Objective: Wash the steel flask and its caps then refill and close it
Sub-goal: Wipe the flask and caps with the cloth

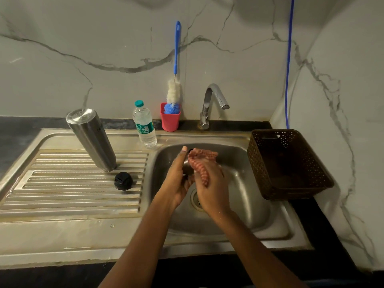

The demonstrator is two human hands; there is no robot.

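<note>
Head view: the steel cap (187, 168) sits gripped in the left hand (178, 180) over the sink (249, 204); the right hand (213, 185) clutches a checked cloth (200, 161) against it. Rotating the cap should let the cloth reach inside. The flask (92, 140) stands inverted on the drainboard (62, 194), black cap (123, 181) beside.

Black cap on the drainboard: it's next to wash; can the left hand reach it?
Likely yes: the black cap sits beside the sink, nothing between it and the left hand, though that hand's grip is busy on a steel piece.
</note>
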